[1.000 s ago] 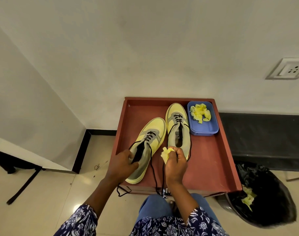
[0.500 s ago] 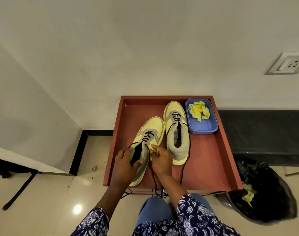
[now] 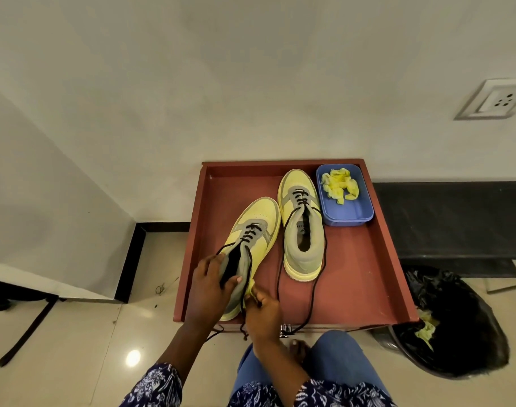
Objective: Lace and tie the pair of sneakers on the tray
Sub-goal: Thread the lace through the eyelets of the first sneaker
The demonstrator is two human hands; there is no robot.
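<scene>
Left hand (image 3: 211,284) grips the near sneaker (image 3: 252,239) collar; right hand (image 3: 262,311) pinches its black lace (image 3: 249,270) at 5 o'clock (second sneaker (image 3: 302,227) at 2 o'clock, on tray (image 3: 365,283)).

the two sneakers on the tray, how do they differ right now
The left sneaker is angled, its toe leaning right; the right sneaker points straight toward the wall. The left hand holds the left sneaker's collar and the right hand pinches its lace; nothing touches the right sneaker. The left one's heel sits at the tray front edge; the right one sits farther back, beside the blue tub. Both are yellow and grey with dark, untied laces.
</scene>
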